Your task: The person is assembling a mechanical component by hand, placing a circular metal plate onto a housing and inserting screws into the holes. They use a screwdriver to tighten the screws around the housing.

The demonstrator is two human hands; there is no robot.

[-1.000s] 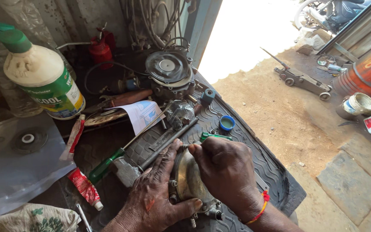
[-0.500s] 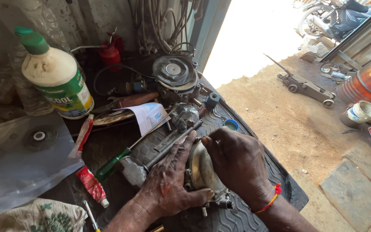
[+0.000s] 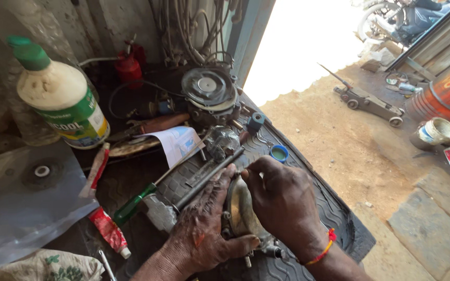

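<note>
You have both hands clamped on the metal part (image 3: 241, 213), which sits on the ribbed rubber mat (image 3: 334, 208) at the near edge of the counter. Your left hand (image 3: 204, 229) cups it from the side and underneath so it cannot roll, while your right hand (image 3: 282, 200) presses over its top, fingers curled at its upper rim. Just behind the part lies a steel rod (image 3: 207, 178), with the green-handled screwdriver (image 3: 131, 207) beside it, within reach.

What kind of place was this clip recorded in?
Probably a small roadside repair workshop: a cluttered bench with greasy engine parts, a screwdriver, and a floor jack on the dirt outside.
</note>
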